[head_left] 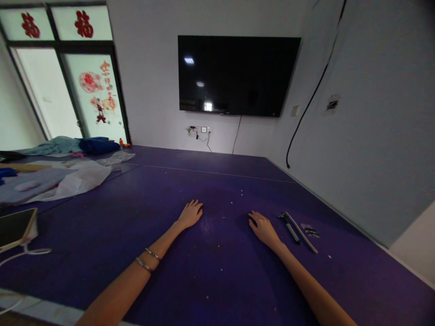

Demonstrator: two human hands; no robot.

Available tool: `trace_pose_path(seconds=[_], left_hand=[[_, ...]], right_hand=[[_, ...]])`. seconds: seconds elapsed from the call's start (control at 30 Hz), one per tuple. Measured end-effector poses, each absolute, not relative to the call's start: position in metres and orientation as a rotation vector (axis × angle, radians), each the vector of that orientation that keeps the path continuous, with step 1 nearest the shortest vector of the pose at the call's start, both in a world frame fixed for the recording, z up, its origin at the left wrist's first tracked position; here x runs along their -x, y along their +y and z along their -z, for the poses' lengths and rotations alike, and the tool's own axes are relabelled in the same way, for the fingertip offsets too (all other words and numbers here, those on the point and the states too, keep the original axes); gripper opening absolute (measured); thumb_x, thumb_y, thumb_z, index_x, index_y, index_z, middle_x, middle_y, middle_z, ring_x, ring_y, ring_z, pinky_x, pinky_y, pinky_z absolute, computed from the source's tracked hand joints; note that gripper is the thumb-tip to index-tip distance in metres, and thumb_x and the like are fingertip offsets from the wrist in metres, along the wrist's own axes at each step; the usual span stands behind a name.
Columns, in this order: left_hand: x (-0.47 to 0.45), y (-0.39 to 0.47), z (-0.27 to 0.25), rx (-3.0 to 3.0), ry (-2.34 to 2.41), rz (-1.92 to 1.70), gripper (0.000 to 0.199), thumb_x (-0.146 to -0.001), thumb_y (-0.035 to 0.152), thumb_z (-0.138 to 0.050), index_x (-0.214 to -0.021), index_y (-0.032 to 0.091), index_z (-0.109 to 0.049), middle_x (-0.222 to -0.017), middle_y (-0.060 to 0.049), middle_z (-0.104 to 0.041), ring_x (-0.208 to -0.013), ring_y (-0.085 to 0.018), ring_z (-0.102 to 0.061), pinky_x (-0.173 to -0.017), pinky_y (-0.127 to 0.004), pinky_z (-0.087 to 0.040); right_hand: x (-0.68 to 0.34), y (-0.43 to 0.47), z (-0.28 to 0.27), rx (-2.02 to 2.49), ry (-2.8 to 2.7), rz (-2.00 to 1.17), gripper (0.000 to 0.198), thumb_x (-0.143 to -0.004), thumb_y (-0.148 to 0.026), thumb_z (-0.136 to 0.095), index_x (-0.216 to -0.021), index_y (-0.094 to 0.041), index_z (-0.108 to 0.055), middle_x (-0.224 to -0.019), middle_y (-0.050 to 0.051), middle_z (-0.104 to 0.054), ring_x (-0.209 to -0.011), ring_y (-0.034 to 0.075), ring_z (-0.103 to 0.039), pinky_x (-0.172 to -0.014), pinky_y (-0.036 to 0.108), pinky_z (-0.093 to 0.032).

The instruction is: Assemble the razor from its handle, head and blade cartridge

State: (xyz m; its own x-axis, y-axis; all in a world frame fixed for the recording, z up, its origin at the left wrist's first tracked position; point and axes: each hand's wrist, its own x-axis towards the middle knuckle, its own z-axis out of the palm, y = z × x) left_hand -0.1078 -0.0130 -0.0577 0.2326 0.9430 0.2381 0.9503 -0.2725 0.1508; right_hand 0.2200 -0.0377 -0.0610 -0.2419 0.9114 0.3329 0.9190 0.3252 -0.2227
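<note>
My left hand (191, 214) lies palm down on the purple tabletop (210, 271), fingers stretched forward and slightly apart, holding nothing. Two silvery bangles circle that wrist. To the right, my right hand (263, 226) also rests palm down, with its fingers extended and nothing in its grasp. Closest to it is a razor-like tool (291, 231) with a T-shaped head and a grey-and-dark handle. A pale, curved thin strip (302, 233) lies alongside that tool. Just beyond the strip is a small clear packet (310, 230) with dark pieces; what they are is too small to tell.
At the left lie a phone-like device (18, 228) with a white cable, crumpled white sheeting (84, 179) and blue cloth (98, 145). A black cable (307, 106) hangs down the right wall. The television (238, 74) is mounted ahead. Small white specks dot the tabletop.
</note>
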Motion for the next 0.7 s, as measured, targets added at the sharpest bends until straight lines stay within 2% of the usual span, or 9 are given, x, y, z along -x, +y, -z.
trace_pose_path(seconds=[0.23,0.4,0.6,0.7], left_hand=[[0.109,-0.011,0.059,2.458,-1.886,0.435,0.047,-0.089,0.034,-0.028,-0.129,0.015,-0.045,-0.139,-0.013,-0.037,-0.131,-0.028,-0.028,-0.105,-0.045,-0.023],[0.110,-0.011,0.058,2.466,-1.860,0.454,0.047,-0.089,0.034,-0.028,-0.128,0.014,-0.046,-0.139,-0.013,-0.038,-0.131,-0.028,-0.028,-0.104,-0.046,-0.023],[0.112,-0.009,0.059,2.457,-1.856,0.454,0.047,-0.088,0.034,-0.030,-0.127,0.015,-0.047,-0.138,-0.013,-0.039,-0.130,-0.028,-0.030,-0.103,-0.046,-0.025],[0.113,-0.006,0.062,2.456,-1.853,0.448,0.047,-0.088,0.034,-0.030,-0.127,0.016,-0.047,-0.138,-0.013,-0.039,-0.130,-0.028,-0.030,-0.103,-0.046,-0.025]], right_hand=[[-0.219,-0.036,0.064,1.581,-2.179,0.037,0.041,-0.087,-0.029,-0.038,-0.118,-0.010,-0.058,-0.128,0.016,-0.051,-0.121,0.024,-0.044,-0.100,0.036,-0.033],[-0.222,-0.038,0.053,1.575,-2.046,0.010,0.040,-0.088,-0.031,-0.037,-0.112,-0.010,-0.061,-0.116,0.015,-0.060,-0.112,0.021,-0.052,-0.096,0.032,-0.036],[-0.274,-0.041,0.013,1.819,-1.705,0.163,0.034,-0.080,-0.019,-0.044,-0.106,-0.009,-0.065,-0.103,0.014,-0.067,-0.096,0.021,-0.062,-0.084,0.025,-0.042],[-0.306,-0.046,0.002,1.969,-1.633,0.092,0.030,-0.077,-0.019,-0.047,-0.097,-0.012,-0.069,-0.093,0.012,-0.070,-0.087,0.021,-0.064,-0.071,0.022,-0.044]])
